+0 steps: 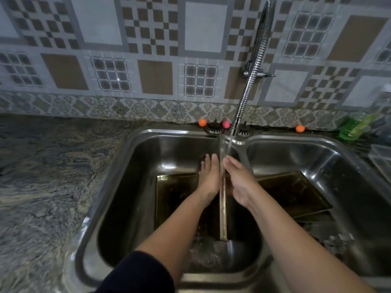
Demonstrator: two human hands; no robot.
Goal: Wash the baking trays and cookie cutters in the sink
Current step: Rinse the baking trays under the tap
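Observation:
Water streams from the flexible metal tap point(251, 77) into the left basin of a double steel sink point(135, 149). My left hand point(209, 176) and my right hand point(239, 180) are held flat on either side of the stream, fingers straight, holding nothing. A dark baking tray point(175, 193) lies in the left basin under my hands. Another dark baking tray point(296, 193) lies tilted in the right basin. Small metal pieces point(340, 242), possibly cookie cutters, lie blurred in the right basin's near part.
A marbled stone counter point(42, 176) stretches to the left of the sink. Two sink strainers point(213, 127) and small orange and pink balls point(202, 122) sit on the back ledge. A green soap bottle point(357, 125) lies at the far right, beside a clear container point(380, 157).

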